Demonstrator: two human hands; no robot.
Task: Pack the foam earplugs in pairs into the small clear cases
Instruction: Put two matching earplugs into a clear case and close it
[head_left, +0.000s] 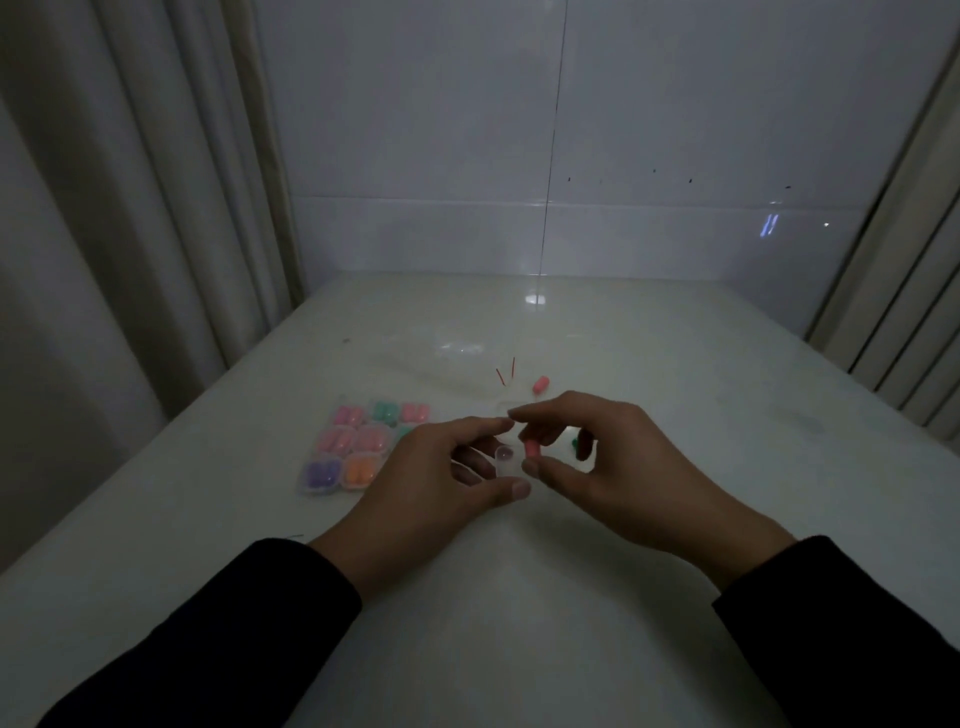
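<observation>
A small clear plastic case (505, 459) is held above the white glossy table (675, 395), gripped by the left hand (441, 483) with thumb below and forefinger above. Just beside it, the right hand (613, 467) pinches a pink foam earplug (531, 450) between thumb and forefinger, upright and right at the case's open edge; whether the plug touches the case cannot be told in the dim light.

To the left of the hands, partly hidden behind the left hand, lies a cluster of filled clear cases (358, 447) on the table, holding pink, green, purple and orange pairs. Beyond the hands a loose pink earplug (541, 385) lies on the table, near two thin red sticks (506, 370). A small green piece (575, 442) shows through the gap under the right hand's curled fingers, too hidden to identify. A faint clear plastic bag (441, 358) lies farther back.

Both forearms, in black sleeves (234, 639), reach in from the bottom edge and angle toward each other, fingertips almost meeting over the case. Pale curtains (130, 208) hang to the left and a white tiled wall (675, 130) stands behind the table.
</observation>
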